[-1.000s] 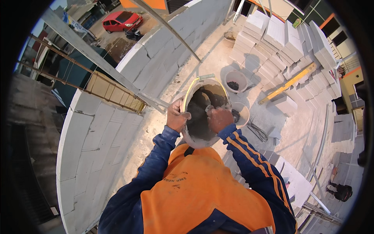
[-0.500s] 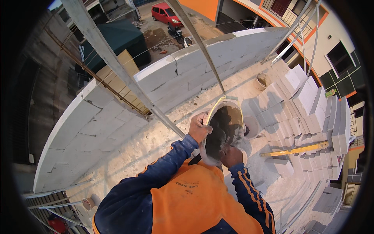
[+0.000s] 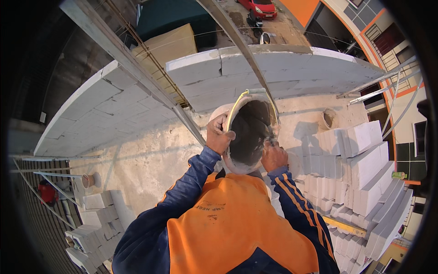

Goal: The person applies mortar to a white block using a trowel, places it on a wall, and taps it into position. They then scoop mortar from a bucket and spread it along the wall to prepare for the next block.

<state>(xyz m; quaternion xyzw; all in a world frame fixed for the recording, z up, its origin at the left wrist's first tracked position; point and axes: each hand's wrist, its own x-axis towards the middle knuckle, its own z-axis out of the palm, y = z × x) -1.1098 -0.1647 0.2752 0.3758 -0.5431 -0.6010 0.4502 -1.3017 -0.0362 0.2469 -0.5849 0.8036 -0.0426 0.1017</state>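
A pale bucket (image 3: 258,94), coated with dried grey residue, is tilted in front of my body with its mouth toward me. Wet grey mortar (image 3: 248,130) lines its inside. A yellowish handle (image 3: 235,108) runs along the left of the rim. My left hand (image 3: 218,133) is closed on the bucket's left rim, thumb inside the edge. My right hand (image 3: 274,156) is closed at the right rim, beside the mortar; whatever its fingers hold is hidden.
A low white block wall (image 3: 200,75) curves ahead, with metal posts (image 3: 137,77) slanting past it. Stacked white blocks (image 3: 360,182) stand at right, a yellow level (image 3: 344,226) among them. More blocks (image 3: 98,219) lie at left. A small bucket (image 3: 328,118) stands ahead right.
My view has swung left and down. My right hand has moved from inside the lower part of the bucket up to its right rim. My left hand keeps its hold.
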